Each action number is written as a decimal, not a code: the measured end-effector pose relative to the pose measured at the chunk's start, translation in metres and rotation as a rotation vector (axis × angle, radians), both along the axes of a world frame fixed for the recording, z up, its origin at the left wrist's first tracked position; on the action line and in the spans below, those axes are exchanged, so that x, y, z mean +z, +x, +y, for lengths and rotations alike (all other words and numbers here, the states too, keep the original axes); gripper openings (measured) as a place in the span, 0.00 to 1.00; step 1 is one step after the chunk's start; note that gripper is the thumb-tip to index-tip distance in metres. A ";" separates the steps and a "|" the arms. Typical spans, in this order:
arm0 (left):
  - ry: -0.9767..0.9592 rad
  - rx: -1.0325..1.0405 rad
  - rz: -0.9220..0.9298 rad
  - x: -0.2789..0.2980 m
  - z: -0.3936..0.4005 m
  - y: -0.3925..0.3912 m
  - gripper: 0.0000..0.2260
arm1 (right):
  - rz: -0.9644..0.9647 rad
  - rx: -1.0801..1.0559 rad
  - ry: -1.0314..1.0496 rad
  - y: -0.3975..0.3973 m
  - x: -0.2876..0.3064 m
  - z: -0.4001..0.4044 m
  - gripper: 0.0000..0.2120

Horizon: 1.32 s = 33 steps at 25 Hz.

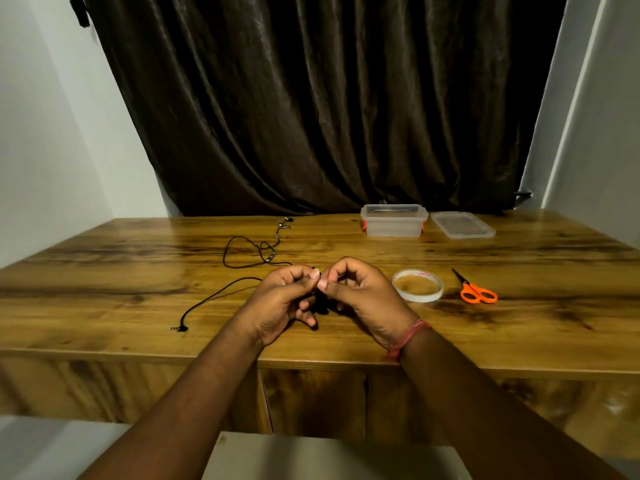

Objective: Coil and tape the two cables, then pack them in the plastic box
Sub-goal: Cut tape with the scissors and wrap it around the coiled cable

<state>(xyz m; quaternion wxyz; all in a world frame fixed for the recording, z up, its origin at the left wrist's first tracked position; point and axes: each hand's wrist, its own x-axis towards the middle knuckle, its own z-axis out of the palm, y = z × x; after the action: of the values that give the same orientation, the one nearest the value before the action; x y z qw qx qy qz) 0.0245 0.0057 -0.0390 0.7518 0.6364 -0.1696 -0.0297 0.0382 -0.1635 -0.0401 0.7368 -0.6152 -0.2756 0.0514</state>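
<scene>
Both hands meet above the near middle of the wooden surface [104, 258]; the left hand [282, 299] and the right hand [360, 294] each have fingers curled and thumb tips close together, pinching a small black bundle of cable [320, 303] between them; how much of it is coiled I cannot tell. From the left hand a black cable tail [214, 297] runs out across the surface, ending in a jack plug [178, 328] well apart from the hands. Beyond the hands lies a second black cable [254, 251], loose and uncoiled, reaching toward the dark curtain [311, 98]. Just beside the right hand lies a roll of clear tape [417, 285]; past the tape lie orange-handled scissors [476, 291]. Beyond the tape stands the clear plastic box [393, 221], open, with its lid [462, 225] lying flat just beside it.
</scene>
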 end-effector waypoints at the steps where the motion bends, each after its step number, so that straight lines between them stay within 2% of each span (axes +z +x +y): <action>1: -0.002 0.005 0.000 0.000 0.000 0.000 0.06 | -0.006 -0.006 0.001 0.000 0.000 0.000 0.07; 7: 0.020 0.016 -0.004 -0.001 0.000 -0.002 0.06 | 0.030 -0.023 0.020 -0.001 0.000 -0.003 0.09; 10: 0.019 0.029 -0.004 0.000 0.001 -0.002 0.06 | 0.057 -0.010 0.050 0.000 -0.001 -0.004 0.05; 18: 0.020 0.079 -0.014 -0.001 0.001 0.000 0.07 | 0.032 -0.071 -0.089 0.004 -0.007 0.000 0.03; 21: 0.029 0.090 -0.020 -0.001 -0.001 0.001 0.08 | 0.120 -0.096 -0.014 0.004 -0.003 -0.005 0.04; 25: 0.053 0.088 -0.020 -0.002 -0.001 0.001 0.09 | 0.270 0.023 0.112 -0.001 0.004 -0.011 0.05; 33: 0.102 0.124 -0.042 0.002 -0.006 -0.004 0.06 | 0.382 0.018 0.201 0.004 0.003 -0.013 0.07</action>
<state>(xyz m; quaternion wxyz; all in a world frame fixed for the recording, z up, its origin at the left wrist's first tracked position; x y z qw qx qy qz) 0.0203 -0.0006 -0.0373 0.7152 0.6836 -0.1439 0.0214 0.0425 -0.1768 -0.0374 0.8329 -0.5151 -0.1401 0.1460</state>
